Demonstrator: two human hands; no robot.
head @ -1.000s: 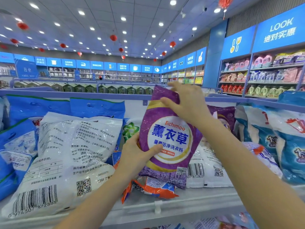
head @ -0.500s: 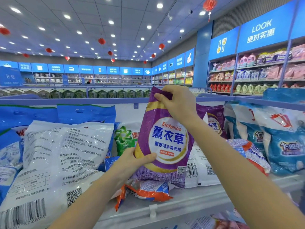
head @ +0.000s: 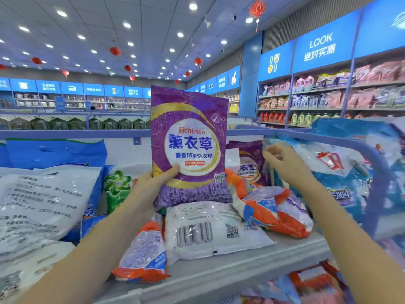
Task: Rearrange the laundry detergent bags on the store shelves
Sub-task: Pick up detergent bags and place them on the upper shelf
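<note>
My left hand (head: 151, 183) grips the lower left corner of a purple lavender detergent bag (head: 190, 145) and holds it upright above the shelf (head: 219, 273). My right hand (head: 282, 163) is off that bag, to its right, fingers loosely curled and blurred, close to the blue bags (head: 341, 172); whether it touches one is unclear. A second purple bag (head: 249, 163) stands behind. An orange and white bag (head: 274, 211) and a white bag with a barcode (head: 210, 229) lie flat below.
Large white bags (head: 41, 207) and blue bags (head: 54, 152) fill the shelf's left side, with a green-marked bag (head: 116, 187) between. A blue rail (head: 72, 133) runs along the shelf top. More bags show on the lower shelf (head: 306, 286). Stocked wall shelves (head: 328, 95) stand far right.
My right hand has let go of the purple bag's top and moved right toward the blue bags. The left hand has lifted the bag higher and straighter.
</note>
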